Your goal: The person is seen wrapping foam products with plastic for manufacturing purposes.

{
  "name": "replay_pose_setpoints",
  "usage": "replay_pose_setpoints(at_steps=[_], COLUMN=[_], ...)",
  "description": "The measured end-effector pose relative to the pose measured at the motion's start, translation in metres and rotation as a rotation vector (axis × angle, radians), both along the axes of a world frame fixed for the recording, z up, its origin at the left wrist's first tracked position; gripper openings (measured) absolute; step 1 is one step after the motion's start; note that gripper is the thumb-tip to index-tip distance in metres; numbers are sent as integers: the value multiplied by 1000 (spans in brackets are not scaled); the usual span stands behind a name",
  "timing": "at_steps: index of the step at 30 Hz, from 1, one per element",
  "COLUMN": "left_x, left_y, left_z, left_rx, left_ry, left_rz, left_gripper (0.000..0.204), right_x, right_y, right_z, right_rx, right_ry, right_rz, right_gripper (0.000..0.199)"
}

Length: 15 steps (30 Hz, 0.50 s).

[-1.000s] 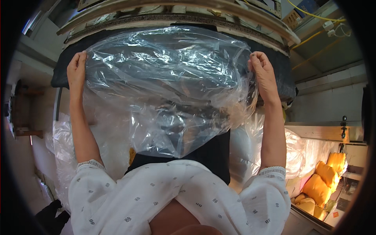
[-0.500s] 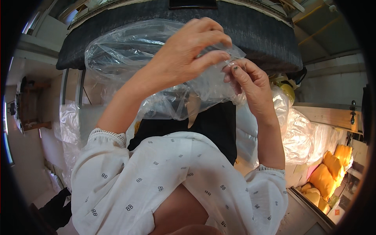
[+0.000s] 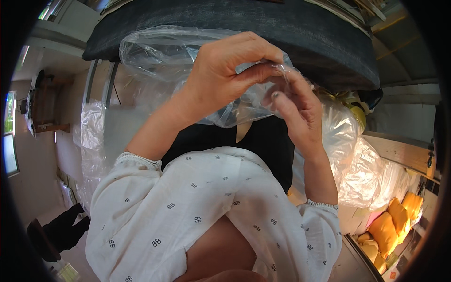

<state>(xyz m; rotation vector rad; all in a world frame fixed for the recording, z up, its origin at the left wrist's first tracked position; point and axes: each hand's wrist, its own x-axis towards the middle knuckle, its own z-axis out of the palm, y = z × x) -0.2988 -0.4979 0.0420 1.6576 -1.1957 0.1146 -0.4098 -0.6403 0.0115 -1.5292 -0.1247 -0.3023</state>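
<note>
Far L, a bright narrow window w/ pale frame (image 3: 9,136), then a brown wooden bracket-like frame (image 3: 51,127) against the wall; lower down, a crumpled black cloth-like item (image 3: 70,225). Next, slim grey upright bars (image 3: 89,84), w/ shiny crinkled clear plastic wrap (image 3: 94,124) just below.

Your white short-sleeved blouse w/ small dark motifs (image 3: 174,188) and black trousers (image 3: 197,138) fill lower ctr. Above, your bare L hand (image 3: 228,68) arches over from the L, thumb & index brought tog. at the tips, pinching the edge of the thin clear plastic film (image 3: 159,49). Most of the film lies L of & below that pinch, spread loosely, partly hidden behind the L hand, in front of the dark grey cloth-covered surface (image 3: 329,51).

Your bare R hand (image 3: 303,103) is just R of the pinch, fingers curled, thumb bent in, index right by the L fingertips; film bunches btwn the hands. Can't tell if R has hold of it.

Further R: a glossy heap of clear plastic bundles (image 3: 359,174), a pale wooden plank (image 3: 399,150) and, lower R, plump orange-yellow cushions (image 3: 385,232).
</note>
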Motion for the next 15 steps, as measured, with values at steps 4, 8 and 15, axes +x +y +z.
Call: replay_pose_setpoints(at_steps=[4,8,15], left_x=[-23,-53,27], left_y=[16,54,214], left_z=[-12,13,78], left_rx=[-69,-103,-1068], left_ry=[-281,-394,298], left_rz=[106,-117,-68], left_gripper=[20,9,28], right_x=[16,53,18], right_y=[2,-45,-121], right_z=[9,-23,-60], right_rx=[555,890,1067], right_ry=[363,319,159], right_rz=[276,-60,-738], right_gripper=[27,15,12])
